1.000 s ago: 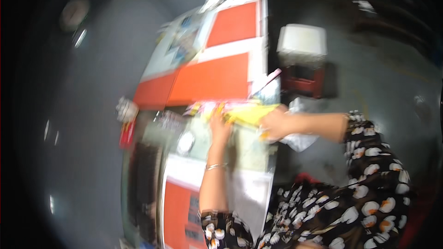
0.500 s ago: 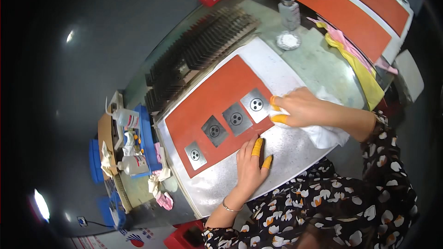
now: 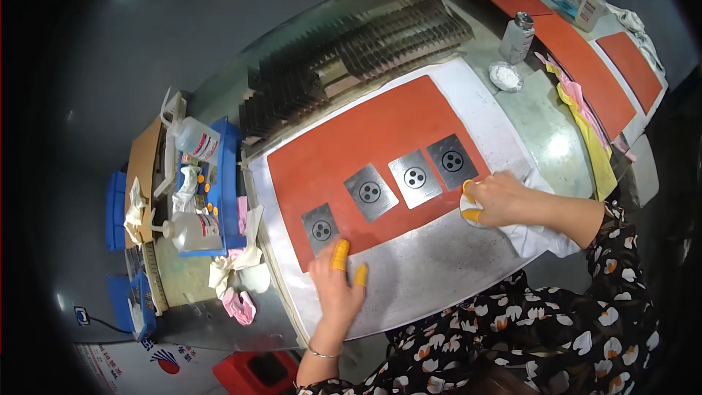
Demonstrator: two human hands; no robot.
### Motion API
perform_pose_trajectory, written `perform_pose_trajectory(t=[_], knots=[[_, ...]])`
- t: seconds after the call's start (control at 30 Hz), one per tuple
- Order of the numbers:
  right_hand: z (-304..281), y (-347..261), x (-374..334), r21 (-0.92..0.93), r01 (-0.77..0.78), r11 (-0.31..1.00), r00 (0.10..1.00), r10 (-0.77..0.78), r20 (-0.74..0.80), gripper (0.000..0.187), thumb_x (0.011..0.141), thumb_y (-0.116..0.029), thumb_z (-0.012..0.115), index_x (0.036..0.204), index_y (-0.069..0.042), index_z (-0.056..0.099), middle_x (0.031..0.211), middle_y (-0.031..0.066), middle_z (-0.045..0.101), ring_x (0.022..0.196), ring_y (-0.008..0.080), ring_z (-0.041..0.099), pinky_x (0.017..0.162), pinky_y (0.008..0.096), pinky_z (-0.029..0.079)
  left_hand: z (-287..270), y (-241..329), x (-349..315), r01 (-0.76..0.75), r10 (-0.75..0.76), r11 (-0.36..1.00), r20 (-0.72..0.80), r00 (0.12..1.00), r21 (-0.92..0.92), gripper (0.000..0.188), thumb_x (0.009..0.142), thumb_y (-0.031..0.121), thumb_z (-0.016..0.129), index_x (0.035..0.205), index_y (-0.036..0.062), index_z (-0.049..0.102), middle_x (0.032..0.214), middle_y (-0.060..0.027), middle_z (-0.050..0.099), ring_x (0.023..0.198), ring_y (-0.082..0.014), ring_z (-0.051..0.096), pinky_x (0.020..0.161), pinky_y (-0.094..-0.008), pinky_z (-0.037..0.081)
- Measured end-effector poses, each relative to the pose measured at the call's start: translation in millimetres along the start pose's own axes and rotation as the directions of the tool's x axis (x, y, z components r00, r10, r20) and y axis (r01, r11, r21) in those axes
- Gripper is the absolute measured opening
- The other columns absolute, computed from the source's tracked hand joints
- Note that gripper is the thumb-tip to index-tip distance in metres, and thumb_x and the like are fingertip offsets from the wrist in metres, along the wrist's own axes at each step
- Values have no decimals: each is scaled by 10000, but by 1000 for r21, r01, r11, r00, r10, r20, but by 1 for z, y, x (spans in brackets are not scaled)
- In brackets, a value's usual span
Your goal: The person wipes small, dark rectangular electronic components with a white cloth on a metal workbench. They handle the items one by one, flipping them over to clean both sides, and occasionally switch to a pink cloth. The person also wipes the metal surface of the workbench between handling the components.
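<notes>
Metal plates lie in a row on an orange-red mat: the leftmost plate (image 3: 320,227), two middle plates (image 3: 371,194) (image 3: 415,178) and the rightmost plate (image 3: 453,161). Each bears a dark ring with three dots. My left hand (image 3: 338,285), yellow cots on two digits, reaches the lower right corner of the leftmost plate with its fingers extended; whether it touches the plate I cannot tell. Bunched in my right hand (image 3: 504,201), also in yellow cots, is a white cloth (image 3: 530,238). That hand rests just below the rightmost plate, at the edge of the orange-red mat (image 3: 351,139).
Rows of dark upright plates (image 3: 402,33) stand in a rack behind the mat. At far right are a pump bottle (image 3: 518,38) and a dish of white material (image 3: 506,77). To the left, a blue tray (image 3: 230,175) holds squeeze bottles (image 3: 196,139); crumpled cloths (image 3: 238,307) lie beside it.
The view has shifted, so the table appears turned. My left hand has moved left to the leftmost plate. My right hand, still holding the cloth, is now below the rightmost plate.
</notes>
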State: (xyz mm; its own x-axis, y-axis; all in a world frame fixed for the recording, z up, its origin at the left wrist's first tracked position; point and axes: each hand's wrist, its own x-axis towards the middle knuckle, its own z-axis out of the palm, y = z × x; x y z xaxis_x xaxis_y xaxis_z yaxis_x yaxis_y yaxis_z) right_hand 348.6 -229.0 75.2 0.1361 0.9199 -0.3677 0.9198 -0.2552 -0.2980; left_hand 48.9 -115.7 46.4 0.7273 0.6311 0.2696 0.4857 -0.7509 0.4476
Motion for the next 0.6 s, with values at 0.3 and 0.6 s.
perform_pose_trajectory(t=[0.3, 0.6], knots=[[-6, -34, 107, 26, 74, 997, 956, -63, -286, 294, 731, -247, 596, 887, 1, 582, 790, 199, 629, 760, 355, 614, 652, 439, 478, -21, -40, 8, 80, -78, 987, -18, 997, 139, 676, 656, 179, 731, 1219, -10, 409, 1283, -153, 393, 1193, -324, 364, 997, -518, 212], [-14, -94, 88, -49, 194, 980, 947, -200, -251, 341, 730, -306, 598, 928, -30, 569, 700, 177, 618, 675, 340, 611, 606, 451, 450, -21, -88, -14, 148, -147, 988, -22, 989, 45, 815, 619, 222, 776, 1266, -36, 350, 1284, -217, 378, 1194, -364, 341, 998, -432, 276]])
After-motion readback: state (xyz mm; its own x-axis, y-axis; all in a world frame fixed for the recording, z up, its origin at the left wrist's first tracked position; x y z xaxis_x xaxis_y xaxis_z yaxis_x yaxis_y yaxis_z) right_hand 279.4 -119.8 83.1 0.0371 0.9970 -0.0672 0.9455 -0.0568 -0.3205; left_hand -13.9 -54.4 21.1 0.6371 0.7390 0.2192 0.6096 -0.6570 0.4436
